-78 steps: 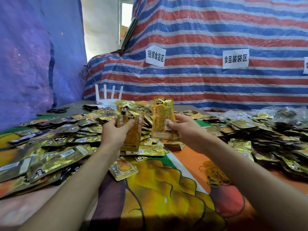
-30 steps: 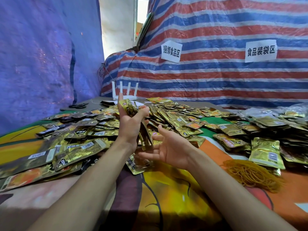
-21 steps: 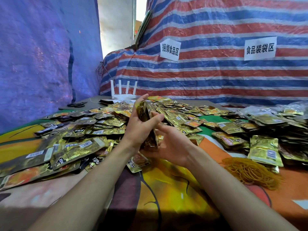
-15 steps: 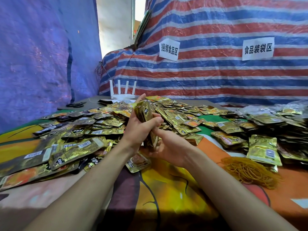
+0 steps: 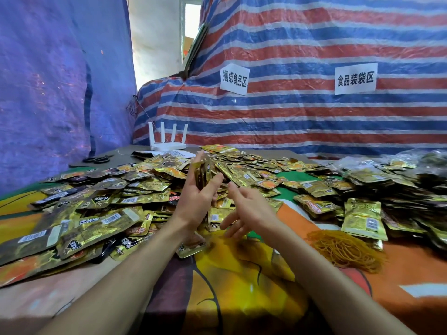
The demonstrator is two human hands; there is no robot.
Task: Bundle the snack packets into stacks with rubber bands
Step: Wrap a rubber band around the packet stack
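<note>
My left hand (image 5: 196,201) holds a small upright stack of gold snack packets (image 5: 202,174), pinched between thumb and fingers above the table. My right hand (image 5: 249,211) hovers just right of it with fingers spread, holding nothing and not touching the stack. Loose gold and black packets (image 5: 101,209) lie heaped to the left and behind the hands. More packets (image 5: 362,213) are piled on the right. A tangle of yellow-brown rubber bands (image 5: 343,250) lies on the cloth to the right of my right forearm.
The table wears a colourful printed cloth (image 5: 242,286). A white router (image 5: 168,143) and black scissors (image 5: 96,160) sit at the far left back. Striped tarpaulin with two paper labels (image 5: 234,78) hangs behind; a blue tarpaulin closes the left side.
Earlier each hand held packets; they were joined into one stack in my left hand. My right hand, which was cupping the stack's lower end, has let go and moved off to the right.
</note>
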